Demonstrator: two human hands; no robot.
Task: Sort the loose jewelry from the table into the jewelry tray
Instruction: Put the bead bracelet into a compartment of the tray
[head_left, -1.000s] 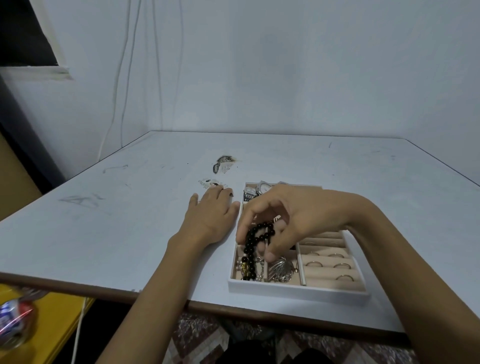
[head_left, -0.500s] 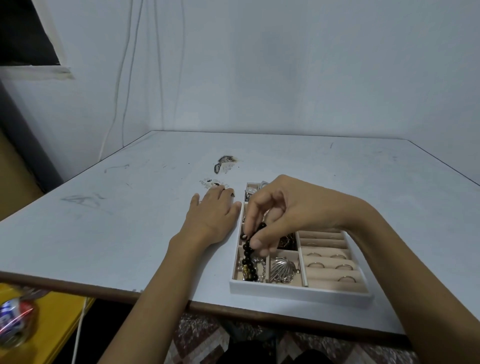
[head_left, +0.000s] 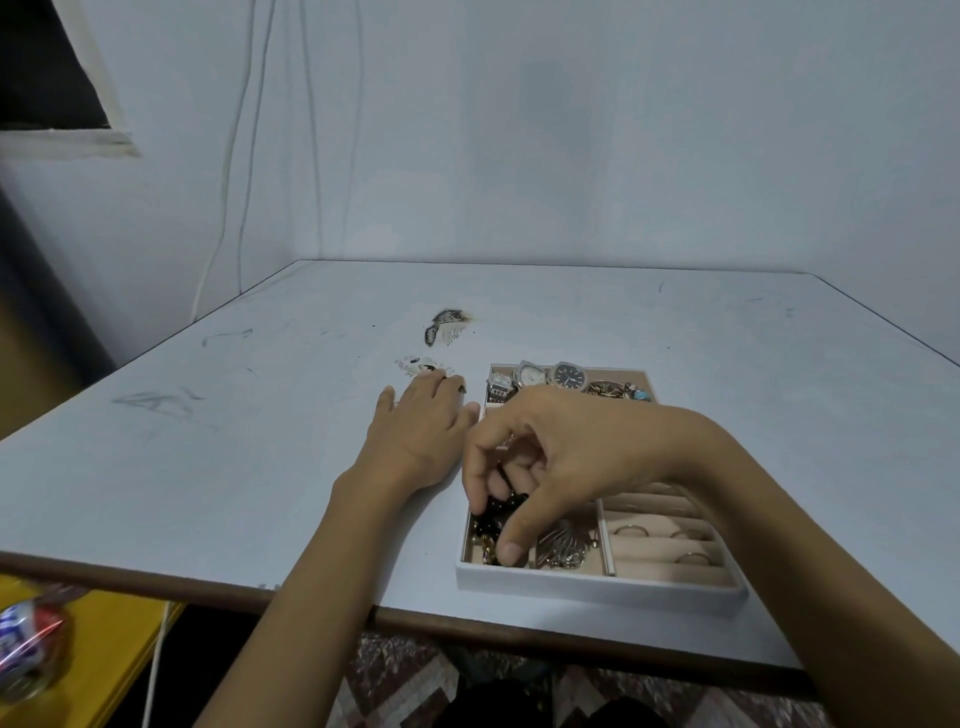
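The right hand (head_left: 566, 457) hangs over the left half of the jewelry tray (head_left: 597, 584), fingers curled downward and bunched, pinching a black bead bracelet (head_left: 498, 512) between thumb and fingertips. The beads hang into the near-left compartment, and the thumb tip reaches down by that compartment's near wall. The left hand (head_left: 421, 436) lies palm down on the table (head_left: 234, 467) just left of the tray, fingers straight and close together, pointing far. Its fingertips reach a small pale loose piece (head_left: 421, 365), though whether they press on it cannot be told. A second loose piece (head_left: 447, 325), dark and silvery, lies farther off on the table, apart from both hands.

In the tray, a silver ornament (head_left: 563, 545) sits in the compartment right of the beads, rings (head_left: 631, 530) stand in the cushioned slots on the right, and two watches (head_left: 569, 375) lie across the far compartments beside a gold-toned tangle (head_left: 610, 388).

The tray's near wall stands close to the table's near edge, with only a narrow strip of tabletop between them. A broad stretch of tabletop spreads left of the left hand, another runs beyond the tray to the far edge at the wall, and a narrower band lies right of the tray. Below the near-left corner sits a yellow surface (head_left: 104, 649)
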